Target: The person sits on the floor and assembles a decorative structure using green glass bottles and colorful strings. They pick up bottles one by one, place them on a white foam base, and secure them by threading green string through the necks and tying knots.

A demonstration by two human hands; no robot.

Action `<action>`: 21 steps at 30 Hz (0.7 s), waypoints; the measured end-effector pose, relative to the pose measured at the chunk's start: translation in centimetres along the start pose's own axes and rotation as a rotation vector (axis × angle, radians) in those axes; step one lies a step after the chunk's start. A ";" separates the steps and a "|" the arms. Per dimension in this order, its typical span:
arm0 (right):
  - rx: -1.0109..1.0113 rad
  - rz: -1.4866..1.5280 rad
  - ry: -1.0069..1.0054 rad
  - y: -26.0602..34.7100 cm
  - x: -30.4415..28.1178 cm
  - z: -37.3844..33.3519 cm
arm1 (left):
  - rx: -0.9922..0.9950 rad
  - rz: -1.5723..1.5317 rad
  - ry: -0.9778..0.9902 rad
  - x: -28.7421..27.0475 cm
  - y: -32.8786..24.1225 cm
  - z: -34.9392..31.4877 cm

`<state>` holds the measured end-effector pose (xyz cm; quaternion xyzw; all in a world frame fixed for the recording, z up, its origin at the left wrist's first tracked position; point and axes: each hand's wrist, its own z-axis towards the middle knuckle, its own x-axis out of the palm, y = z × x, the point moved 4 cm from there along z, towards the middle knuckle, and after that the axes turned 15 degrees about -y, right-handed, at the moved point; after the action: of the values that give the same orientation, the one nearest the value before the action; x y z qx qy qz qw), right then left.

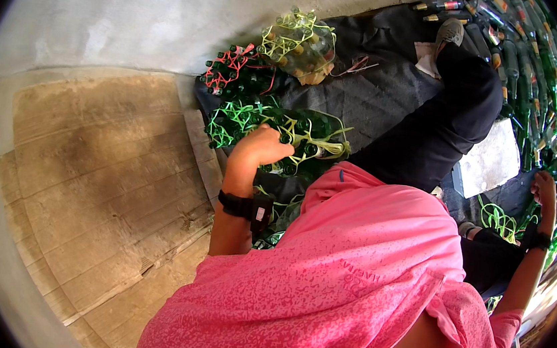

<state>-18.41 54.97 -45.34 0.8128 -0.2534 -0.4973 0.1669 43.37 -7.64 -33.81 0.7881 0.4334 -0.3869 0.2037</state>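
My left hand [265, 147] is curled at a bundle of green glass bottles [313, 125] tied with yellow-green plastic strapping. Its fingers are closed; whether they hold a strap or a bottle neck is hidden. Beside it stand more green bottles laced with bright green strapping [233, 117]. Far to the right, my right hand [544, 189] is raised beside the big stack of bottles. Its fingers are bent together, and anything in them is too small to name. Loose yellow-green strapping [498, 221] lies near that forearm.
Behind are bottles bound with red strapping [229, 69] and a clear-bottle bundle [299, 45] against the wall. Stacked bottles [526, 70] fill the right side. A white slab [491, 159] lies beside my leg on black sheeting [379, 69]. Flattened cardboard [100, 183] covers the left.
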 end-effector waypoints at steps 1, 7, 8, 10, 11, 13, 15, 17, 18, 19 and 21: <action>-0.020 -0.024 0.026 0.3 -0.1 0.4 | 0.019 -0.060 0.009 1.2 0.3 0.8; -0.078 -0.030 0.035 3.1 -0.5 3.2 | 0.033 -0.065 0.120 5.5 0.6 1.7; -0.096 -0.002 0.009 2.9 -0.5 3.8 | -0.012 -0.110 0.169 6.2 1.1 1.9; -0.074 0.020 -0.026 4.0 1.9 3.7 | -0.010 -0.081 0.105 9.0 4.1 1.7; -0.061 0.025 -0.047 4.2 2.4 3.5 | -0.007 -0.096 0.108 9.8 4.9 1.4; -0.040 0.020 0.018 3.2 3.8 3.5 | 0.057 0.023 -0.019 11.4 7.8 1.3; 0.017 0.017 0.102 1.6 3.9 3.6 | 0.010 -0.012 0.103 13.4 9.5 1.3; 0.005 0.023 0.062 0.2 5.0 3.0 | 0.031 -0.044 0.096 14.3 11.7 0.9; 0.000 0.023 0.044 -0.3 5.8 2.8 | 0.052 -0.016 0.059 15.9 13.9 0.6; 0.046 0.059 0.037 -0.9 6.1 2.5 | 0.029 -0.038 0.058 17.2 15.3 0.4; 0.055 0.063 0.032 -1.3 6.3 2.5 | -0.039 -0.060 0.087 18.2 17.4 0.0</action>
<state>-17.94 52.36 -51.68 0.8164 -0.2898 -0.4717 0.1643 63.91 -7.42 -48.36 0.7867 0.4726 -0.3498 0.1882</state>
